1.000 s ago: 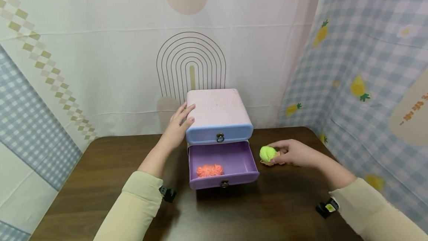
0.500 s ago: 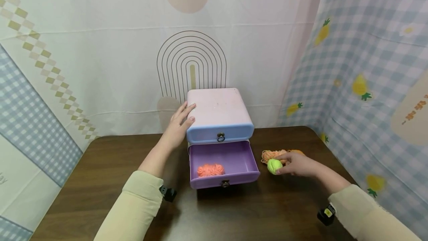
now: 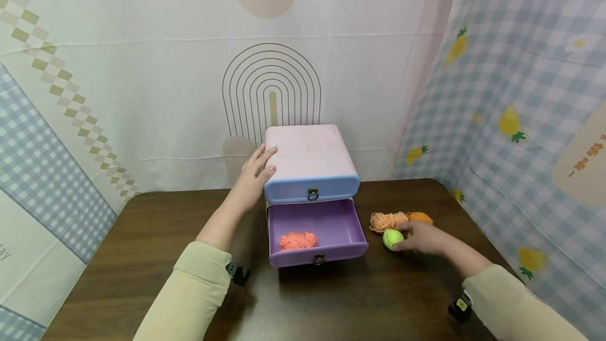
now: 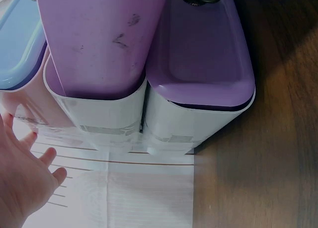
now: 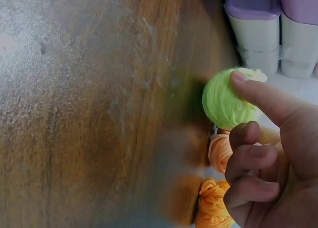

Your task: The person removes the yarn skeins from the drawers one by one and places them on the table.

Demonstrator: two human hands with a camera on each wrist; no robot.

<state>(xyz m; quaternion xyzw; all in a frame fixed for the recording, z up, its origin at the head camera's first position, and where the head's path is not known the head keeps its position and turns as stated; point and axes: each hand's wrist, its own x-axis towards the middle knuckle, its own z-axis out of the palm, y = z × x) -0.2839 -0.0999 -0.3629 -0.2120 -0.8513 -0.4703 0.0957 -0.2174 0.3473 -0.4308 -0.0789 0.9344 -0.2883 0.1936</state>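
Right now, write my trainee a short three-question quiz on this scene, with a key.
1. True or false: the blue drawer is shut.
2. Which yarn does the right grip touch with its thumb? A) orange B) lime-green C) peach
3. What lies inside the open purple drawer?

Key: 1. True. 2. B, the lime-green yarn ball. 3. The coral yarn.

A homelike, cloth-draped corner; whether a real home cannot be told. A dark brown wood-grain table (image 3: pixel 369 299) stands before creased white hanging cloth (image 3: pixel 161 99) and blue-and-white checked hanging cloth (image 3: pixel 497 78) printed with yellow fruit.
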